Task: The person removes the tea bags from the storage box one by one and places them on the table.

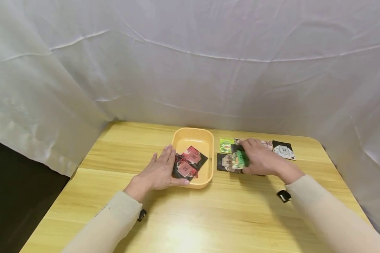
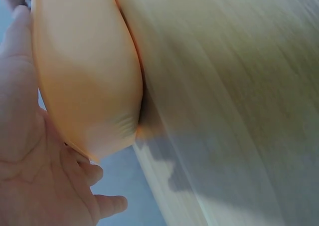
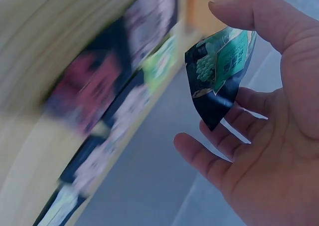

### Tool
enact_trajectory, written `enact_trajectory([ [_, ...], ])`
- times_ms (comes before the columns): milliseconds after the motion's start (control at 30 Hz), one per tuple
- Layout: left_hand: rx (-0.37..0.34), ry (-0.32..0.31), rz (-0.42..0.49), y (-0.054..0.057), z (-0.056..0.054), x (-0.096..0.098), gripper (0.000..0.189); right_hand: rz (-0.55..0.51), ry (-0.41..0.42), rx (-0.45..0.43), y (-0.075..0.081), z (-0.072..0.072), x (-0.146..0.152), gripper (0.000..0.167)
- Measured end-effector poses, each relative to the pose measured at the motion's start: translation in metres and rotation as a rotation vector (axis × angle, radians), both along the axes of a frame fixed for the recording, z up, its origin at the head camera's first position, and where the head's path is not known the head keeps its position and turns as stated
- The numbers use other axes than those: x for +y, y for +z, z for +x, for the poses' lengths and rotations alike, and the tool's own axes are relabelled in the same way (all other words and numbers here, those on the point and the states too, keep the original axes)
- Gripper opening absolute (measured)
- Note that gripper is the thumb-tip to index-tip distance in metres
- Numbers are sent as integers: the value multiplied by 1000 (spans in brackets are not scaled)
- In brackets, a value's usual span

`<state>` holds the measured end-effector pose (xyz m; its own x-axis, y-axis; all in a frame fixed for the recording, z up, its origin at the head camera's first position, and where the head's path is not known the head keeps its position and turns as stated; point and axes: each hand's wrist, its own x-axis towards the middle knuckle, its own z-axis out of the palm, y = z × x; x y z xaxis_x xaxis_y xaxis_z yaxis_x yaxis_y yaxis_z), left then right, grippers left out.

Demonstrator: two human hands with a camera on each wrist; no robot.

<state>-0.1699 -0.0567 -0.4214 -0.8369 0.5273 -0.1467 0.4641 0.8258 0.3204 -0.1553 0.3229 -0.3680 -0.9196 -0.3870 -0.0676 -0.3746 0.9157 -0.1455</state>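
Observation:
My left hand (image 1: 159,173) rests on the left side of a yellow-orange plastic tray (image 1: 204,137), fingers straight and thumb along the near rim. In the left wrist view the palm lies against the tray's outer wall (image 2: 89,66). Two black-and-red tea sachets (image 1: 191,156) lie overlapping inside the tray, partly behind the left fingers. To the tray's right, my right hand (image 1: 261,160) holds a black-and-green tea sachet (image 3: 224,69) between thumb and fingers, lifted over other sachets. In the right wrist view the sachet hangs tilted and slightly bent.
Under and around the right hand lie more flat sachets: a bright green one (image 1: 226,145), a black one with a pale pink label (image 1: 224,162), a black-and-white one (image 1: 283,150) and a red one (image 3: 84,91). White curtains (image 1: 234,88) stand behind the wooden table (image 1: 120,144).

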Motion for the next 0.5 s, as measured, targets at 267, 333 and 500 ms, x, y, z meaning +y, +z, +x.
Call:
enact_trajectory([
  [267,16,1,20,-3,0,1,137,63,-97,-66,-9,12,75,99],
  [333,20,-1,28,-4,0,0,137,83,-121,-101,-12,14,89,100],
  [500,10,-8,54,-6,0,-2,138,122,-181,-167,-23,14,108,102],
])
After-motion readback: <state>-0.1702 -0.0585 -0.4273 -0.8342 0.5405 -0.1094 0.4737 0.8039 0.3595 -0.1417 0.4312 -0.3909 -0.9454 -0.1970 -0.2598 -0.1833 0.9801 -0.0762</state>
